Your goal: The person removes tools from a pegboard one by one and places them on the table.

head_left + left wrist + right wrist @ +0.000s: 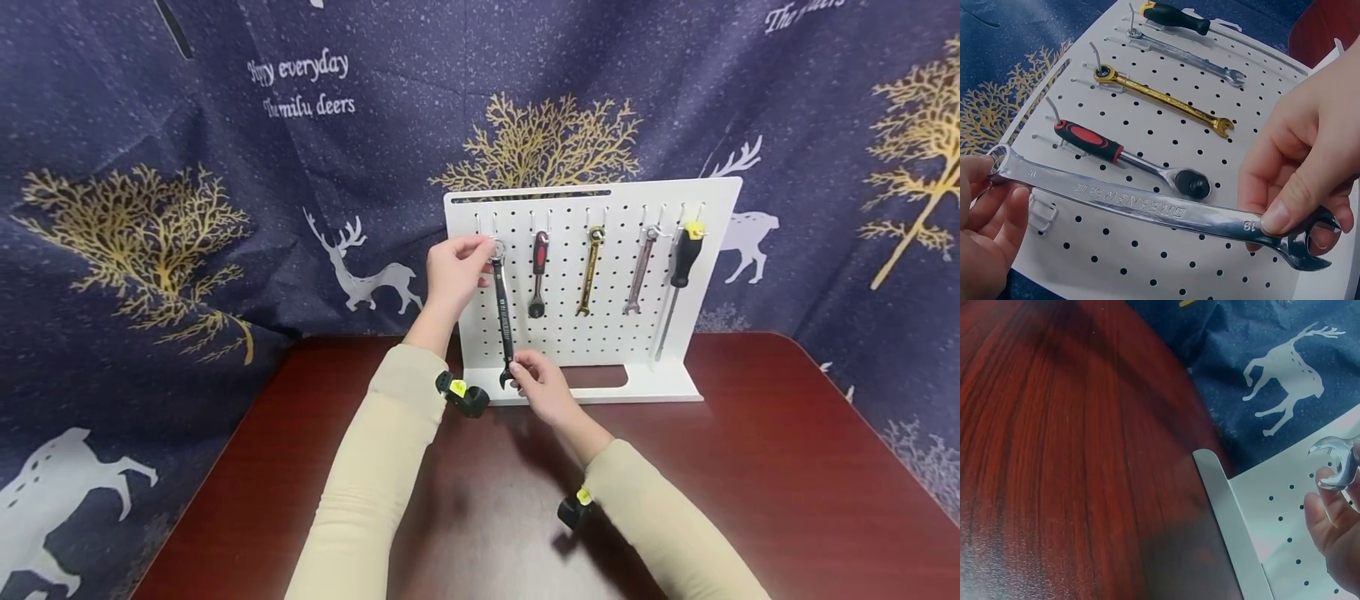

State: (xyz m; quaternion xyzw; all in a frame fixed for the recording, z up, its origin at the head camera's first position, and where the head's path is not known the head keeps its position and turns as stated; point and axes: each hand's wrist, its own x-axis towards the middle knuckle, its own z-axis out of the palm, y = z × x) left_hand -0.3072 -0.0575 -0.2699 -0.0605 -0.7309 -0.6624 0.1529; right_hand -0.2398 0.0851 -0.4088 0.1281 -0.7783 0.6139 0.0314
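A long silver combination wrench spans both hands in front of the white pegboard, its ring end up and its open jaw down. At the ring end, my left hand pinches the wrench between thumb and fingers, close to the leftmost hooks. Lower down, my right hand grips the wrench just above its open end, thumb on the face beside the stamped 19. In the right wrist view the open end shows past the fingers of the right hand.
Hanging on the pegboard are a red-and-black ratchet, a gold wrench, a smaller silver wrench and a black-handled screwdriver with a yellow end. The board stands on a dark red table, with a patterned blue cloth behind.
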